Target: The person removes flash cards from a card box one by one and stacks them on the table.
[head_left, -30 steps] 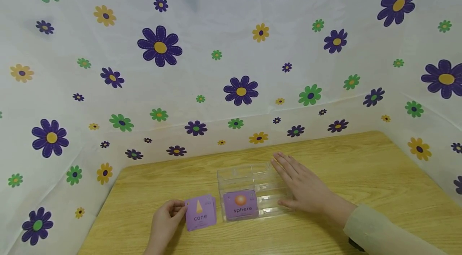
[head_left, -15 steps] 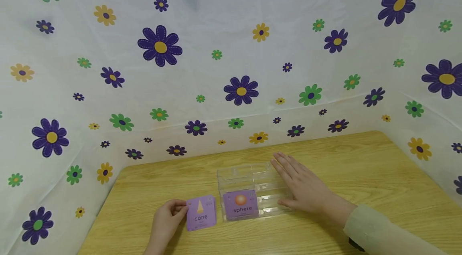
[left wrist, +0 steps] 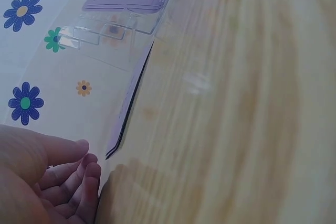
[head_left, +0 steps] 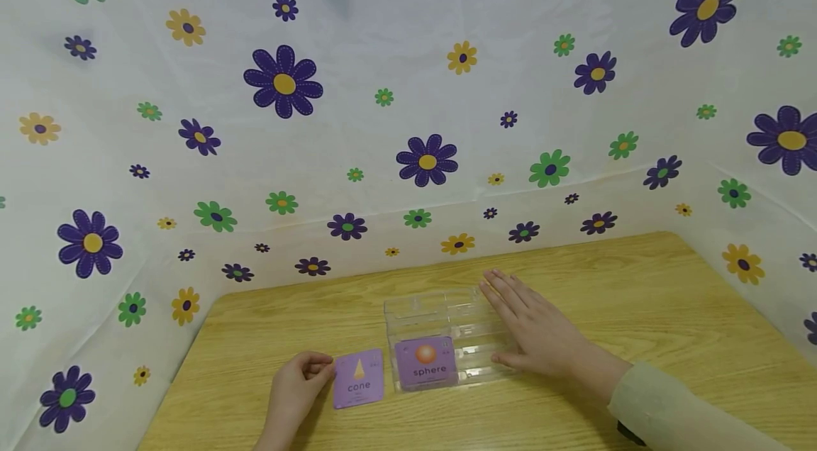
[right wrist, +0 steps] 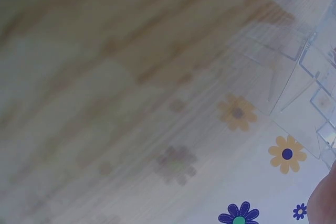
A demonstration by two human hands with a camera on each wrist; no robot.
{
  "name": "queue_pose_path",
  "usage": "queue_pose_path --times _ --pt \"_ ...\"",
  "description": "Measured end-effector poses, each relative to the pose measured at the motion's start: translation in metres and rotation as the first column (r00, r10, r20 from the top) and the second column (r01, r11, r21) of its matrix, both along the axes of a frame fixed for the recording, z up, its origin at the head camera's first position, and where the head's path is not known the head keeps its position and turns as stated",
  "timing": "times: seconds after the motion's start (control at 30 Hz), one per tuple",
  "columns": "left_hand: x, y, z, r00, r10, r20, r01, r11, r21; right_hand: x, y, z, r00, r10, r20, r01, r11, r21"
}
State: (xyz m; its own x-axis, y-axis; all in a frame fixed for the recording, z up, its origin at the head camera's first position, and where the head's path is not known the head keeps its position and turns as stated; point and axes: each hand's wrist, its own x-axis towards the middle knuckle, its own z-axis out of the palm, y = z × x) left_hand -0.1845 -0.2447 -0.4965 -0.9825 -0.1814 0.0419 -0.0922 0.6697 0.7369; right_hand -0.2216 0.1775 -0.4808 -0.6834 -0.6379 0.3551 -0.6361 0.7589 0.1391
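Note:
A small stack of purple cards (head_left: 359, 373) with "cone" on top lies on the wooden table. Just left of it is my left hand (head_left: 298, 381), fingers loosely curled; in the left wrist view the thumb and fingertips are at the stack's near end with nothing between them. A clear plastic card holder (head_left: 415, 305) stands to the right, with a purple "sphere" card (head_left: 426, 364) in its front left compartment. My right hand (head_left: 539, 330) rests along the holder's right side, fingers straight. Only a bit of that hand shows in the right wrist view.
The wooden table (head_left: 268, 323) extends around the holder and cards. A white cloth (head_left: 357, 139) printed with purple, green and yellow flowers stands behind and on both sides of it. Several stepped compartments (head_left: 472, 350) fill the holder's right half.
The cone cards have shifted slightly right, and their edges now line up better. My left hand has moved a little right with them. My right hand has stayed in place.

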Motion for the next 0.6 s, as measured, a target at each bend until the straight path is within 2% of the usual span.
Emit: queue_pose_path --times 0.27,0.6 --pt "0.0011 -0.0005 0.0005 1.000 -0.003 -0.011 0.003 1.000 0.006 0.0000 0.0000 -0.0014 1.000 -0.001 0.007 0.001 1.000 0.000" --pt "0.0022 0.0005 0.0039 1.000 0.005 0.023 -0.006 0.999 0.035 0.0001 -0.0001 -0.0010 1.000 0.008 0.003 -0.008 1.000 -0.004"
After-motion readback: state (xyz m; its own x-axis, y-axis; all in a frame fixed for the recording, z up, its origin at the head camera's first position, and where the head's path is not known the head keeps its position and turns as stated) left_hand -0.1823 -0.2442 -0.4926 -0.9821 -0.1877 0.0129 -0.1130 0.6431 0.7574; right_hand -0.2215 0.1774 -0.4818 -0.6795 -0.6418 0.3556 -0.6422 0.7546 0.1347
